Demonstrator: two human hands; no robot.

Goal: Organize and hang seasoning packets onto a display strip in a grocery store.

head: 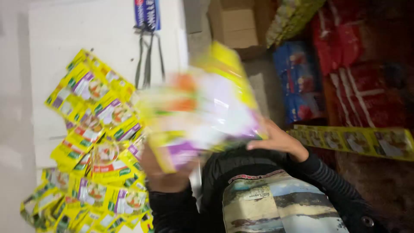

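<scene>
White table (64, 26) | yellow-purple sachet bundle (202, 108) blurred, glossy | left hand (166, 172), right hand (278, 140) grip clamped on it

Both hands (276, 140) are bare; dark ribbed sleeves (321, 172) cover the arms, above a black top with a landscape print (276, 203).

Single view, head-worn camera. Looks steeply down over the person's chest onto both hands, left hand (166, 174) and right hand (278, 140), at close range. The white surface (86, 30) spreads beyond and beside the left hand; the floor beside the right hand takes the other side. Held sachet bundle (202, 103) blurred. No second view shares the scene.
</scene>
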